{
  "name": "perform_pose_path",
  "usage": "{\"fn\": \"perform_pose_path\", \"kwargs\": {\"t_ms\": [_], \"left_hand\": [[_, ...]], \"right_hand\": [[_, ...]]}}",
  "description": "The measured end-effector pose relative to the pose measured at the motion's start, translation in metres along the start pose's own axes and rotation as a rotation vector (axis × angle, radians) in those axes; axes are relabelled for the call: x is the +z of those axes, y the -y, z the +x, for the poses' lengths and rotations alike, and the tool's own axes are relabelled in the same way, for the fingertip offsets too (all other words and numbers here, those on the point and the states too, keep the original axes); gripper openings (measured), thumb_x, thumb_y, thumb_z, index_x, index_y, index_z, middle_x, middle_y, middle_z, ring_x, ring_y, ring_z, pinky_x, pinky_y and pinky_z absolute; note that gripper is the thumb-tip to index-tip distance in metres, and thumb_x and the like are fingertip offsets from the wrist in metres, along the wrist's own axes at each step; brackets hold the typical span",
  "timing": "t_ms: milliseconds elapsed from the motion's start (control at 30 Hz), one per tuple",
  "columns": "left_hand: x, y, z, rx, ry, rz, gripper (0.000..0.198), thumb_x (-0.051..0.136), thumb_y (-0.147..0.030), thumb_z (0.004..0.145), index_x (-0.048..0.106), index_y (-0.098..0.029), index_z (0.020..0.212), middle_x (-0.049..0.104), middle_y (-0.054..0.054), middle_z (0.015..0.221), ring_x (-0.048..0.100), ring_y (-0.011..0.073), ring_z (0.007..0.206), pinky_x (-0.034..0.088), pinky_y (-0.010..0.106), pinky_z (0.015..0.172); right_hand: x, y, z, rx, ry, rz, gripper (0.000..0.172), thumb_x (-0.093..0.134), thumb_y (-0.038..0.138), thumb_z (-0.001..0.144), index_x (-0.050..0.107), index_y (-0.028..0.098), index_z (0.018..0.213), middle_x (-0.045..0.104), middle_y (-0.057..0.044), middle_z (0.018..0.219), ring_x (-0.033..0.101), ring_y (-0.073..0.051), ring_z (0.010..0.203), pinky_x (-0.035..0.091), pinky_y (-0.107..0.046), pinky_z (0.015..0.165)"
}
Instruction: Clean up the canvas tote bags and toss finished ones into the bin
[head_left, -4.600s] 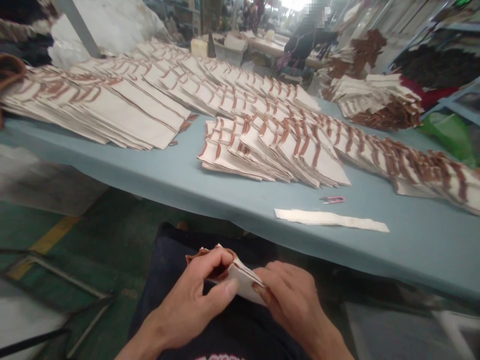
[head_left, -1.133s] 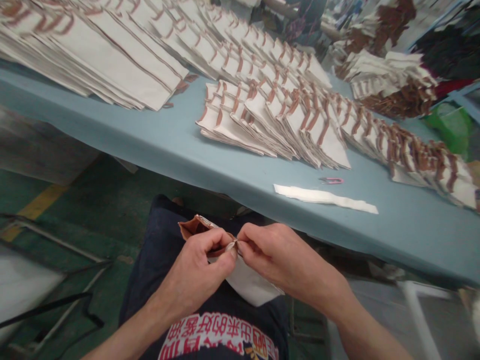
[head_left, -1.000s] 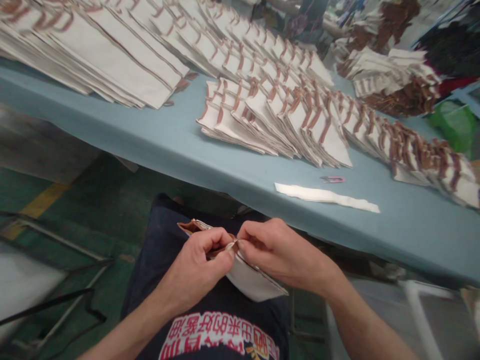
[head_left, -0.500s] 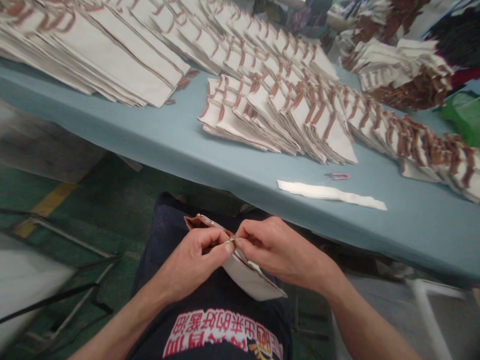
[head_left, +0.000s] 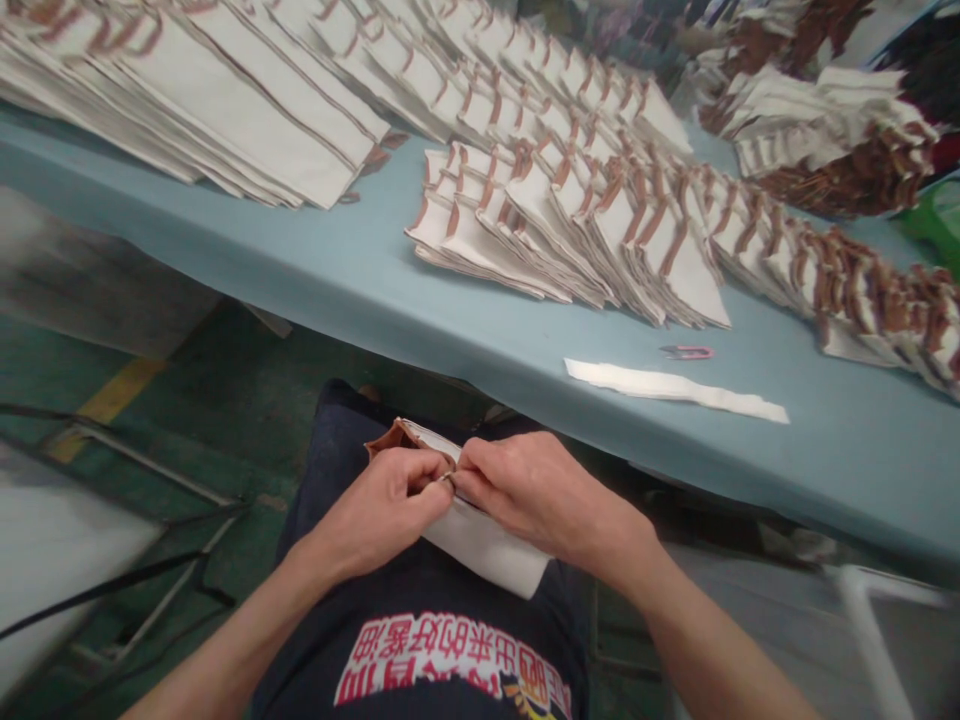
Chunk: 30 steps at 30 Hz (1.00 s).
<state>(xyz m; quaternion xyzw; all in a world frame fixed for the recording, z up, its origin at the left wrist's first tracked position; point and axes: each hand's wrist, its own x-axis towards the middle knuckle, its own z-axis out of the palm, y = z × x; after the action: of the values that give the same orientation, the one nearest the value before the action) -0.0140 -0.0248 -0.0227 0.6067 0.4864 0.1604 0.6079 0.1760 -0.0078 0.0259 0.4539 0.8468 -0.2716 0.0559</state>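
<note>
Over my lap I hold a small cream fabric piece with brown trim (head_left: 487, 545). My left hand (head_left: 382, 505) pinches its upper edge, fingers closed. My right hand (head_left: 529, 490) pinches the same edge right beside it, so the fingertips of both hands meet. The brown end of the piece pokes out behind my left hand; the cream end hangs below my right hand.
A light blue table (head_left: 315, 270) runs across in front of me. It carries long fanned rows of matching cream and brown pieces (head_left: 570, 215). A pink thread snip (head_left: 686, 352) and a white fabric strip (head_left: 675, 388) lie near the front edge. Metal frame bars (head_left: 150, 560) stand at the lower left.
Both hands have stayed pinched on the piece and shifted slightly left along its edge. The piece has turned a little in my lap. The view has dipped and drifted.
</note>
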Motion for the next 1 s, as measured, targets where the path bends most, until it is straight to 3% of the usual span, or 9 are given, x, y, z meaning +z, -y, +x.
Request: {"fn": "perform_pose_path", "kwargs": {"t_ms": [200, 333, 433, 533, 667, 1000], "left_hand": [[-0.006, 0.002, -0.004, -0.007, -0.029, -0.218, 0.03, 0.051, -0.043, 0.086, 0.052, -0.018, 0.068, 0.045, -0.003, 0.066, 0.039, 0.0124, 0.061, 0.031, 0.024, 0.057], [-0.009, 0.003, -0.009, -0.024, -0.026, -0.208, 0.032, 0.054, -0.042, 0.085, 0.049, -0.018, 0.066, 0.042, -0.004, 0.064, 0.036, 0.0113, 0.061, 0.03, 0.023, 0.056], [-0.011, 0.006, -0.012, -0.048, -0.008, -0.223, 0.033, 0.056, -0.044, 0.085, 0.049, -0.019, 0.065, 0.039, -0.006, 0.059, 0.033, 0.0094, 0.056, 0.026, 0.021, 0.052], [-0.014, 0.008, -0.014, -0.101, 0.032, -0.272, 0.036, 0.061, -0.048, 0.083, 0.048, -0.02, 0.065, 0.037, -0.008, 0.053, 0.03, 0.0074, 0.048, 0.023, 0.019, 0.046], [-0.016, 0.007, -0.017, -0.155, 0.114, -0.31, 0.037, 0.065, -0.052, 0.081, 0.052, -0.019, 0.069, 0.045, -0.007, 0.048, 0.037, 0.0072, 0.042, 0.027, 0.018, 0.044], [-0.018, 0.007, -0.021, -0.153, 0.291, -0.389, 0.033, 0.068, -0.037, 0.079, 0.043, -0.021, 0.065, 0.048, -0.007, 0.046, 0.043, 0.0065, 0.041, 0.032, 0.015, 0.043]], "right_hand": [[0.037, -0.012, -0.026, 0.067, -0.239, 0.548, 0.009, 0.063, 0.026, 0.098, 0.063, 0.019, 0.093, 0.071, -0.001, 0.088, 0.064, -0.015, 0.079, 0.044, -0.025, 0.073], [0.071, -0.003, -0.04, 0.097, -0.387, 0.53, 0.011, 0.057, 0.024, 0.099, 0.061, 0.02, 0.09, 0.069, -0.001, 0.082, 0.063, -0.015, 0.072, 0.045, -0.026, 0.068], [0.083, 0.003, -0.041, 0.048, -0.498, 0.464, 0.016, 0.05, 0.023, 0.102, 0.058, 0.021, 0.088, 0.066, -0.001, 0.077, 0.06, -0.014, 0.064, 0.041, -0.025, 0.06], [0.081, 0.005, -0.039, -0.018, -0.555, 0.351, 0.018, 0.048, 0.023, 0.105, 0.057, 0.021, 0.089, 0.064, 0.0, 0.074, 0.057, -0.013, 0.059, 0.039, -0.025, 0.058], [0.071, 0.003, -0.042, -0.082, -0.579, 0.212, 0.022, 0.045, 0.024, 0.108, 0.056, 0.021, 0.09, 0.063, 0.0, 0.074, 0.059, -0.014, 0.061, 0.041, -0.025, 0.06], [0.061, 0.009, -0.05, -0.114, -0.527, 0.145, 0.022, 0.044, 0.021, 0.109, 0.056, 0.021, 0.091, 0.066, -0.001, 0.075, 0.063, -0.015, 0.065, 0.043, -0.026, 0.061]]}}
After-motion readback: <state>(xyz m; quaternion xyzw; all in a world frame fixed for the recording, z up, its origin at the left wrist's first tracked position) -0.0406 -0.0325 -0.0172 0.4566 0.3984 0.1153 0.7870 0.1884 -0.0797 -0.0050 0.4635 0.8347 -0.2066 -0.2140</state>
